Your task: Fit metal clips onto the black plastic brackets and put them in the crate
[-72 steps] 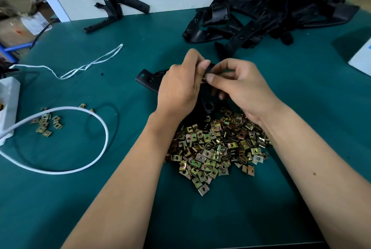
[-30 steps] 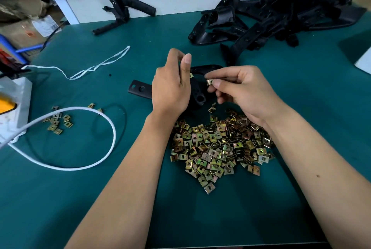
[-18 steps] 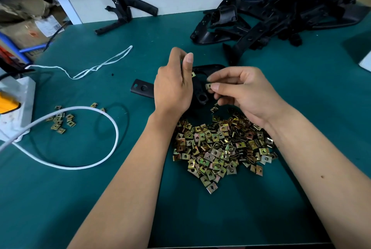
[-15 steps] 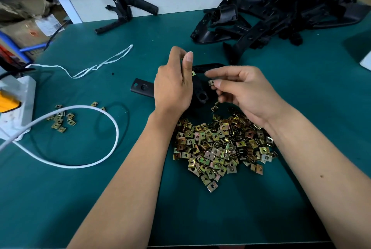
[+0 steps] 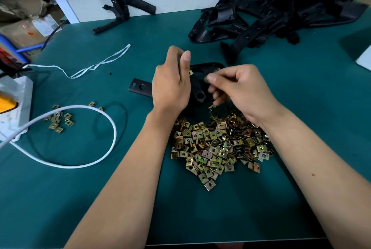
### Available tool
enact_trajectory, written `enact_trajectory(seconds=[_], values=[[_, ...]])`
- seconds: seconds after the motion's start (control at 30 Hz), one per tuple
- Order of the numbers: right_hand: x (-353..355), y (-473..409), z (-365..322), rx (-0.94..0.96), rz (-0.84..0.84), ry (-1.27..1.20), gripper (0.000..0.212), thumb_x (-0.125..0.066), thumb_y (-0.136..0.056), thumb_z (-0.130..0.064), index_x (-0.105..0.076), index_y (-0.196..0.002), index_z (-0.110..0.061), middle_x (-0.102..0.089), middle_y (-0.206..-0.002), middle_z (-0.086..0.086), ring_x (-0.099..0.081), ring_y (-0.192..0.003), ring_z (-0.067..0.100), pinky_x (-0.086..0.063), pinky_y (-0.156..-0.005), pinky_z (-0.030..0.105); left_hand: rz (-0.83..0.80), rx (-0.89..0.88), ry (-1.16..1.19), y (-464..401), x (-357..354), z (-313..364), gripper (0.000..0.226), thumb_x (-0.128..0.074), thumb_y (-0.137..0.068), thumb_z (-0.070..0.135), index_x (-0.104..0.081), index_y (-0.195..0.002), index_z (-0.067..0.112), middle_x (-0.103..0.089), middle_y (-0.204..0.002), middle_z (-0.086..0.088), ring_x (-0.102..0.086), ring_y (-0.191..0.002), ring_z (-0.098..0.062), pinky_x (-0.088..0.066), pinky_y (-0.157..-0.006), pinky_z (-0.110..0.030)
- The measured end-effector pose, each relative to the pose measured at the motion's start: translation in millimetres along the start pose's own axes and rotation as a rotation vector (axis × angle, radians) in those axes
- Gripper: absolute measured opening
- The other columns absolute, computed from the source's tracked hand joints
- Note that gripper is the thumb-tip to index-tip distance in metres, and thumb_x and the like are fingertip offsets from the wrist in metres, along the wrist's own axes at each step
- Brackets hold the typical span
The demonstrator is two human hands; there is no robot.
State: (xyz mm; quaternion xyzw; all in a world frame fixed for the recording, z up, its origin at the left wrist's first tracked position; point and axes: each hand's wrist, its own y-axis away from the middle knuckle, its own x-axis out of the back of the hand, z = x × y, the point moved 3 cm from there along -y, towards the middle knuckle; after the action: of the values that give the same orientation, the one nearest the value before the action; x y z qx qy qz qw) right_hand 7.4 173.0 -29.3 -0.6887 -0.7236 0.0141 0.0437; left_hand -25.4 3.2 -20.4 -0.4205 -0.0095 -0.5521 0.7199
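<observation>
My left hand (image 5: 170,84) grips a black plastic bracket (image 5: 140,87) and holds it tilted up off the green table. One metal clip (image 5: 191,72) sits on the bracket beside my left thumb. My right hand (image 5: 243,90) is at the bracket's right side, thumb and forefinger pinched together on a small clip that is blurred and barely shows. A big heap of brass-coloured metal clips (image 5: 218,146) lies just below both hands. No crate is in view.
A pile of black brackets (image 5: 271,14) fills the back right, and a single bracket (image 5: 122,12) lies at the back left. On the left are a few loose clips (image 5: 59,120), a looped white cable (image 5: 90,160), white string (image 5: 96,66) and a white power strip (image 5: 16,104).
My right hand moved its pinched clip a little toward the bracket and now blurs with motion. My left hand keeps its hold on the bracket, almost unmoved.
</observation>
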Motion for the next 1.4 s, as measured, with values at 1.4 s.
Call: enact_trajectory(seconds=[1.4], values=[[-7.6,3.1,4.0,-0.055,-0.008,0.130,0.025,-0.070,-0.098,-0.023,-0.077,-0.079,-0.009,-0.063,-0.058,0.001,-0.052,-0.051,0.008,-0.038,-0.043,0.017,0.103,0.048,-0.199,6.5,-4.2,10.2,0.050,-0.020,-0.106,0.052,-0.054,-0.102,0.015,-0.043,-0.058,0.013,-0.050,-0.057,-0.028,-0.031,-0.051,-0.037]])
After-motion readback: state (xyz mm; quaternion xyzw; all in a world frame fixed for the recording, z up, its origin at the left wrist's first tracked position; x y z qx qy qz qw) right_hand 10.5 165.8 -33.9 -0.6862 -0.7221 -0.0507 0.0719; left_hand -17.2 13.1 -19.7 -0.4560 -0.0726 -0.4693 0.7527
